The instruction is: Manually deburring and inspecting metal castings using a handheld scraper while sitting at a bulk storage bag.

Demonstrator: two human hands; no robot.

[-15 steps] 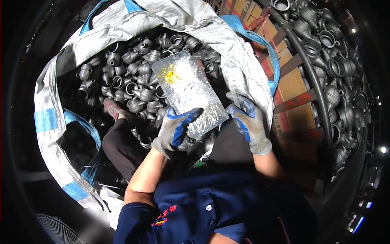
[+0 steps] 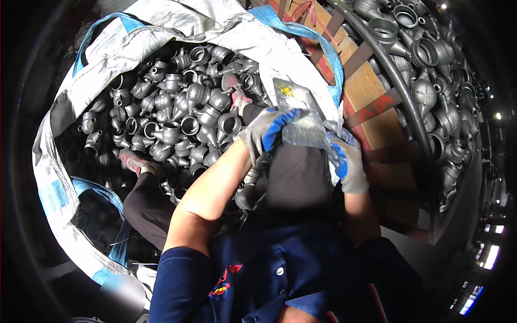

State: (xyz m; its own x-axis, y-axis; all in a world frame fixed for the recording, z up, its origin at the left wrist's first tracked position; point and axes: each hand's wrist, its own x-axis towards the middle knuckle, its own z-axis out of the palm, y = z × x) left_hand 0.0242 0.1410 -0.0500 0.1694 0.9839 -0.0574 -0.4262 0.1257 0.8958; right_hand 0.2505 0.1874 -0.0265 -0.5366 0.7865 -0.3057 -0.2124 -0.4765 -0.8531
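Grey plate [image 2: 308, 131] (yellow patch [image 2: 288, 92] near far end), aslant over right thigh [image 2: 299, 177]

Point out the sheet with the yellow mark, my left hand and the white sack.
Sheet [image 2: 306, 127], head view: lower middle of its face.
Left hand [image 2: 262, 130], head view: glove's middle.
White sack [image 2: 186, 21], head view: far rim.

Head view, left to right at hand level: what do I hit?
White bag's left wall, bagged grey fittings, left gloved hand, clear plate, right gloved hand, brown panel, black rail, outer grey fittings.
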